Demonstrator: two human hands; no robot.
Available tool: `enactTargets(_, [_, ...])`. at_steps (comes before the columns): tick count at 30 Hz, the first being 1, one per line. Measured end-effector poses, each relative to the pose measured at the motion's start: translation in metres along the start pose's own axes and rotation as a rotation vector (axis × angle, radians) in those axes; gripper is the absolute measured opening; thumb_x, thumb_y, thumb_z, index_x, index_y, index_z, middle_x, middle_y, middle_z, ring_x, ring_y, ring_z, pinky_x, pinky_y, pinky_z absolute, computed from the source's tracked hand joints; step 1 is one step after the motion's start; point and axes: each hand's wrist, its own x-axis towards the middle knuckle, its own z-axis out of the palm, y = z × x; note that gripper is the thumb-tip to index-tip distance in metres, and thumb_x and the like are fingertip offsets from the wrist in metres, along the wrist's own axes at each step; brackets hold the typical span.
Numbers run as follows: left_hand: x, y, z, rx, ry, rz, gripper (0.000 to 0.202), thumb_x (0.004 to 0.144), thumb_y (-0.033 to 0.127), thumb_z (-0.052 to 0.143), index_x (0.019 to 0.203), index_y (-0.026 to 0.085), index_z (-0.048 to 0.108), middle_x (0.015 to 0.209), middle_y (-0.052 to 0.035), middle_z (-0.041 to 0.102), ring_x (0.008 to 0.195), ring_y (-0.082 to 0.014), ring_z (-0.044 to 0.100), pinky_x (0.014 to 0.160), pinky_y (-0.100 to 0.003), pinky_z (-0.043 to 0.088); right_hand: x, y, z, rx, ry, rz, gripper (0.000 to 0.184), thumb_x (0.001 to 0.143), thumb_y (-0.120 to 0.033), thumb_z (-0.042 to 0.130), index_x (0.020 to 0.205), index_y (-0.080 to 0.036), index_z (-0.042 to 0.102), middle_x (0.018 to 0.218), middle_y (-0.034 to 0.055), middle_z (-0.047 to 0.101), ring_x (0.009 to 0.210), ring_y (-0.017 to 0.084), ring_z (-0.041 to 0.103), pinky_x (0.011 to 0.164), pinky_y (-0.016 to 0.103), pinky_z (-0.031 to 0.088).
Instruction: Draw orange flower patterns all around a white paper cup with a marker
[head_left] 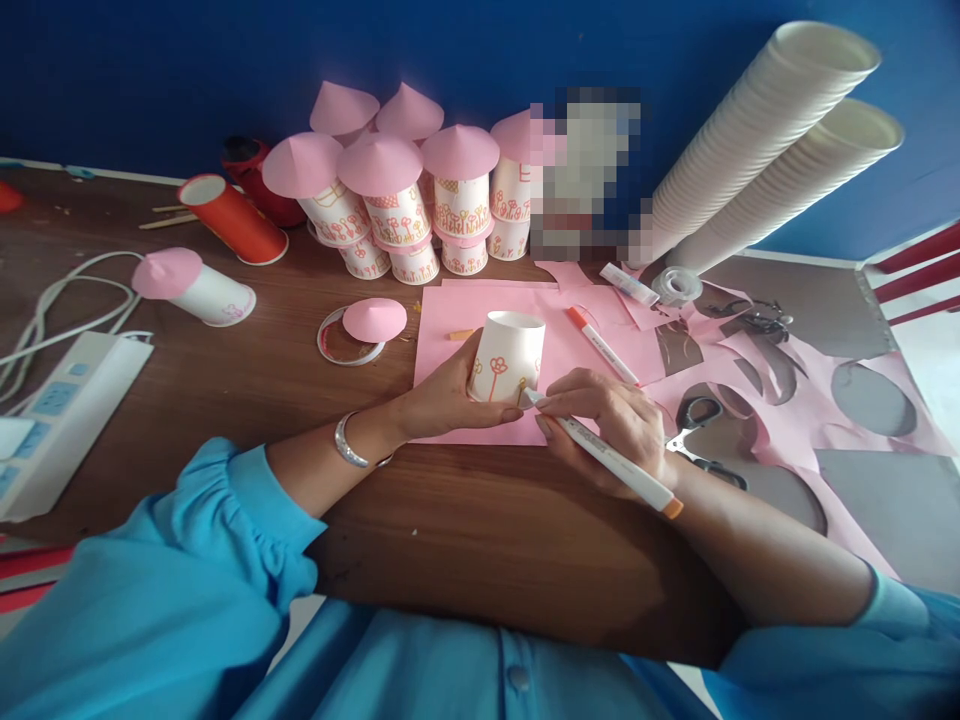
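My left hand (450, 390) is wrapped round a white paper cup (514, 345), which bears drawn flowers in red and yellow. In my right hand (607, 425) is a white marker (615, 465) with an orange end, its tip at the cup's lower right side near a yellow flower. Under the cup lie pink paper sheets (442, 370) on the brown table. Another white marker with an orange-red cap (604, 345) rests on the sheets just behind my right hand. A small yellowish cap (460, 335) lies behind my left hand.
Several decorated cup towers with pink cone roofs (380, 160) stand at the back. Tall cup stacks (750, 130) lean at the back right. Scissors (694, 430), clear tape (677, 286) and pink paper scraps (847, 400) lie right. A power strip (90, 410) and red tube (232, 220) are left.
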Motion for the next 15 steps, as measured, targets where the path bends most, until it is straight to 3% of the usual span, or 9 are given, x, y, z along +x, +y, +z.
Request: enactTargets(15, [0.0020, -0.0049, -0.0005, 0.005, -0.009, 0.059, 0.072, 0.070, 0.033, 0.093, 0.125, 0.023, 0.048, 0.113, -0.0070, 0.070, 0.106, -0.0254, 0.070, 0.088, -0.041, 0.058, -0.0003, 0.0022, 0.0014, 0.005, -0.009, -0.037, 0.014, 0.093, -0.010, 0.066, 0.102, -0.020, 0.063, 0.082, 0.0045, 0.074, 0.073, 0.017, 0.077, 0.059, 0.026, 0.063])
